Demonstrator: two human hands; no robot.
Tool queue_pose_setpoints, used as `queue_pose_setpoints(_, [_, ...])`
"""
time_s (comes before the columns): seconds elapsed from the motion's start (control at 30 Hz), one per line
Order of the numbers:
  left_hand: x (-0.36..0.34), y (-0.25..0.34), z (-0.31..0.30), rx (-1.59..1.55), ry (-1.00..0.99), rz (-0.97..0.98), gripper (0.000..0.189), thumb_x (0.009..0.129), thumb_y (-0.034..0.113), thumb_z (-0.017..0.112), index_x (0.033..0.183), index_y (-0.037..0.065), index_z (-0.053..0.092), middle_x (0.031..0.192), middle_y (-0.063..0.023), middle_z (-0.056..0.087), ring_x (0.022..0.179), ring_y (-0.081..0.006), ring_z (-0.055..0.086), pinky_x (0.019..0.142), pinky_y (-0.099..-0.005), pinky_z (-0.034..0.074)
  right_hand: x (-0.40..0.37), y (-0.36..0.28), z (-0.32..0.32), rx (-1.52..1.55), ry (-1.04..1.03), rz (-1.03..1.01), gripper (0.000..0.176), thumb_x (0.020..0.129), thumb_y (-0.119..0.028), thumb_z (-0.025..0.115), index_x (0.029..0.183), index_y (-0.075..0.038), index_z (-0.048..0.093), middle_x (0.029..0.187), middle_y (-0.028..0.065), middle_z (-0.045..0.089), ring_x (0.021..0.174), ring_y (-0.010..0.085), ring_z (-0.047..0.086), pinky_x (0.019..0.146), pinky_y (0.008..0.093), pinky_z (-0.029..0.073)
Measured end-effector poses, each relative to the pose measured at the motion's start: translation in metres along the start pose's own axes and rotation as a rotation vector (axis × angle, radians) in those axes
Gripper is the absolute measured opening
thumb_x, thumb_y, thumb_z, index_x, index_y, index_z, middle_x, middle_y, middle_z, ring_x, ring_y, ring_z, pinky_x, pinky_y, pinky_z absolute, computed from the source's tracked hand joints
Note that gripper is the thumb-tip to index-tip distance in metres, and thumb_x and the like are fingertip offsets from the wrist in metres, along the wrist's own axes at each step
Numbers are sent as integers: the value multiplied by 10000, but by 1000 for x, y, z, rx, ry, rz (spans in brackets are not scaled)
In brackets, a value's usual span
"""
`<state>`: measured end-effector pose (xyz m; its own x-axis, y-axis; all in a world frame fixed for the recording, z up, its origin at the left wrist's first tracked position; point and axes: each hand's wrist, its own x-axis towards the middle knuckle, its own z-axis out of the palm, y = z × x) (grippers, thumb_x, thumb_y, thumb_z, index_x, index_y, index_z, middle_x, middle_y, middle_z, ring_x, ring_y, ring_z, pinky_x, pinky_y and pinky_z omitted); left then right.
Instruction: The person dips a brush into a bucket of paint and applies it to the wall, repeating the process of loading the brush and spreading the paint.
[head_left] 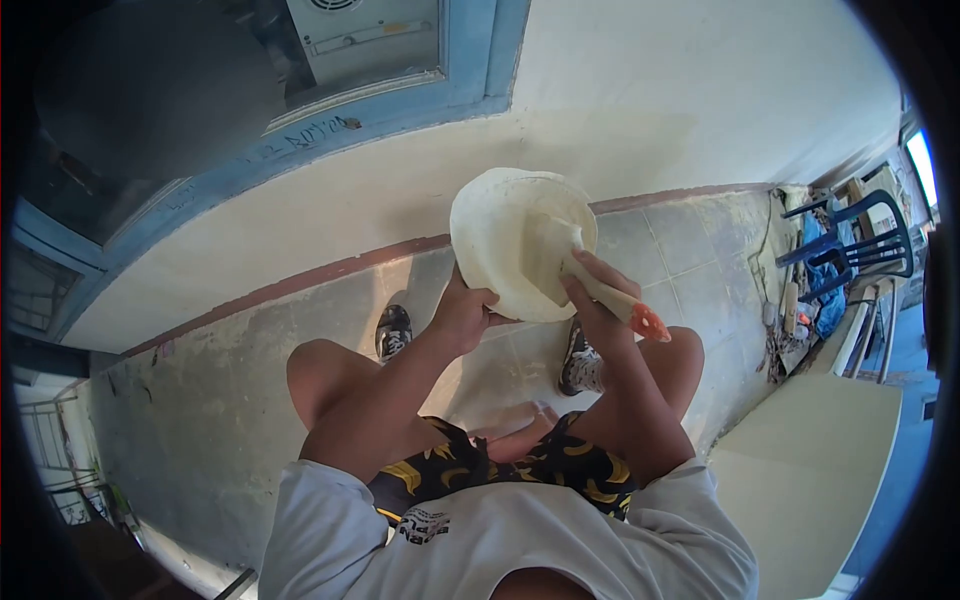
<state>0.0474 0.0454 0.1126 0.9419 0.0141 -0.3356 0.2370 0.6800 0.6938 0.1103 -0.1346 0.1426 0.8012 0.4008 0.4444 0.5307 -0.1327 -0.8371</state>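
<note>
My left hand [463,312] grips the near left rim of a white, paint-coated bowl-like container [488,225], thumb over the edge. The container is tilted so that its inside faces me. In my right hand [602,305] is a paintbrush [648,321] with a pale handle and a red end. Its white-coated head points into the container and overlaps the inner right wall. Both hands are in front of my knees, above the floor.
A cream wall [640,110] with a blue window frame [490,60] rises ahead. Grey tiled floor [250,355] lies below. At right are a dark blue plastic chair [868,240], piled debris and a large pale board [815,470].
</note>
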Motion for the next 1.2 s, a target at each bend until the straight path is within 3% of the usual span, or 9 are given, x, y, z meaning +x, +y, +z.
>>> queue_pose_setpoints(0.47, [9, 1, 1, 23, 14, -22, 688, 709, -93, 420, 1332, 85, 189, 1278, -175, 372, 1106, -381, 503, 852, -556, 501, 6, 11, -5, 14, 85, 63, 238, 767, 36, 636, 1004, 16, 619, 886, 138, 652, 663, 125, 612, 585, 241, 487])
queue_pose_setpoints(0.57, [8, -2, 0, 1, 6, -4, 678, 713, -93, 414, 1330, 75, 192, 1277, -180, 372, 1108, -384, 501, 850, -551, 504, 1, 14, 1, 22, 315, -126, 246, 763, 30, 647, 1007, 15, 614, 903, 140, 654, 693, 131, 618, 615, 245, 494])
queue_pose_setpoints(0.63, [10, -3, 1, 10, 50, -25, 671, 715, -93, 407, 1330, 73, 194, 1275, -183, 372, 1108, -390, 499, 848, -548, 507, 4, 4, -1, 50, 58, 252, 249, 759, 30, 656, 1004, 18, 610, 913, 139, 654, 741, 140, 622, 664, 247, 496])
queue_pose_setpoints(0.67, [9, -3, 3, 13, 44, -24, 671, 715, -93, 407, 1330, 73, 194, 1275, -183, 372, 1108, -390, 499, 848, -548, 507, 2, 5, -1, 48, 64, 248, 249, 759, 30, 656, 1004, 18, 610, 913, 139, 654, 741, 140, 622, 664, 247, 496])
queue_pose_setpoints(0.83, [11, -2, 3, -23, 17, 15, 682, 721, -90, 403, 1337, 90, 173, 1277, -179, 369, 1104, -388, 500, 847, -547, 508, 4, 15, 4, -70, 321, -97, 252, 770, 14, 654, 1018, 13, 611, 881, 113, 652, 751, 121, 611, 675, 241, 486])
queue_pose_setpoints(0.93, [14, -2, 3, 24, 29, 7, 686, 721, -88, 405, 1339, 92, 165, 1281, -175, 367, 1100, -379, 506, 838, -542, 514, 7, 8, -3, 14, 164, 185, 238, 777, 11, 647, 1013, 16, 610, 890, 116, 652, 775, 124, 610, 694, 248, 488])
queue_pose_setpoints(1.07, [14, -1, 4, 35, 37, 40, 682, 720, -86, 408, 1336, 82, 169, 1283, -172, 368, 1091, -371, 514, 832, -537, 518, 4, 15, -4, 166, 389, 51, 248, 779, -5, 653, 1020, 20, 603, 882, 119, 647, 786, 121, 605, 697, 249, 480])
queue_pose_setpoints(1.13, [12, 1, 8, -8, 27, 45, 677, 721, -86, 409, 1334, 77, 171, 1281, -176, 370, 1091, -372, 514, 840, -535, 514, 5, 11, -7, 93, 352, -15, 265, 782, -15, 654, 1035, 28, 590, 925, 128, 639, 808, 137, 607, 722, 261, 483])
queue_pose_setpoints(1.2, [13, -4, 5, -3, 15, 31, 676, 724, -85, 407, 1335, 79, 169, 1279, -179, 371, 1097, -376, 510, 847, -539, 509, 6, 7, -8, 15, 127, 267, 269, 783, -10, 650, 1041, 30, 585, 971, 135, 632, 833, 153, 609, 744, 280, 488])
